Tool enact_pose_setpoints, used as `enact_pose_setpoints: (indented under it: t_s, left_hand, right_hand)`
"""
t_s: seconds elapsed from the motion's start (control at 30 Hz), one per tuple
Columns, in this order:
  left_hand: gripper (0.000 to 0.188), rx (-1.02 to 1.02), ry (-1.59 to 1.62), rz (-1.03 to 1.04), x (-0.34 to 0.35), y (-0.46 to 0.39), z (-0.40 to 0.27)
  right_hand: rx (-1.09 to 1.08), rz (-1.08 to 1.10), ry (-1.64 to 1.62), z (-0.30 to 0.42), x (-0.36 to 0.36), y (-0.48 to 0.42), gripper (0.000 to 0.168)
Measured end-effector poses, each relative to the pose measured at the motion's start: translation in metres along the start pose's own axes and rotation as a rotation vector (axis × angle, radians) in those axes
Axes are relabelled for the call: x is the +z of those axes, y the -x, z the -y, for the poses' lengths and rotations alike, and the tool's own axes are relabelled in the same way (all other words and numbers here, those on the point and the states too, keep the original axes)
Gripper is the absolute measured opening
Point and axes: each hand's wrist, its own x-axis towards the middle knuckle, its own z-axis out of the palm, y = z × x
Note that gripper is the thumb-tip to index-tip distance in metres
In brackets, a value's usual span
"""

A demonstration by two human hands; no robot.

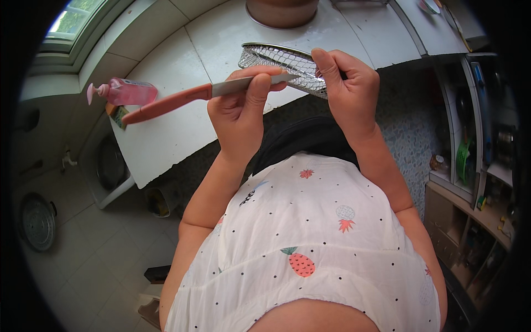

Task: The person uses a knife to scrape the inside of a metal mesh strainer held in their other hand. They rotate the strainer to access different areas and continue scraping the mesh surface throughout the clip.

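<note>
My left hand [238, 112] pinches a kitchen knife by its steel blade [232, 86]. The knife's salmon-coloured handle [170, 103] sticks out to the left, and its tip points right, towards my other hand. A silver wire-mesh basket [269, 56] with a metal rim is tilted on its side above the counter edge. Its right end is in the grip of my right hand [354, 85], whose thumb lies over the rim. The blade overlaps the mesh in view; whether they touch I cannot tell. Part of the basket is hidden behind both hands.
A pink pump bottle [132, 92] lies on the white tiled counter [166, 145], beside a sponge [120, 116]. At the back stands a brown round pot [282, 14]. A sink [110, 162] is at the left, shelves [452, 195] at the right, and a bin [157, 202] below.
</note>
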Motion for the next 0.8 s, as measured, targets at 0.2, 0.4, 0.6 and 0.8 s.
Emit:
enact_pose_setpoints:
  t_s: [0.2,0.4,0.6,0.8]
  left_hand:
    - [0.011,0.111,-0.169,0.086,-0.0008,0.003,0.0001]
    - [0.02,0.01,-0.056,0.077,-0.0022,0.006,0.0033]
    - [0.013,0.112,-0.089,0.077,0.0022,0.0025,0.0013]
    - [0.013,-0.06,0.123,0.103,0.0045,0.0074,-0.0003]
  right_hand:
    - [0.042,-0.02,-0.088,0.0016,0.0028,0.0004,0.034]
    - [0.066,-0.019,-0.132,0.0005,0.004,0.0005,0.034]
    - [0.054,-0.041,-0.145,-0.0007,0.0031,0.0001,0.033]
    - [0.094,-0.033,-0.207,-0.002,0.0032,0.0008,0.033]
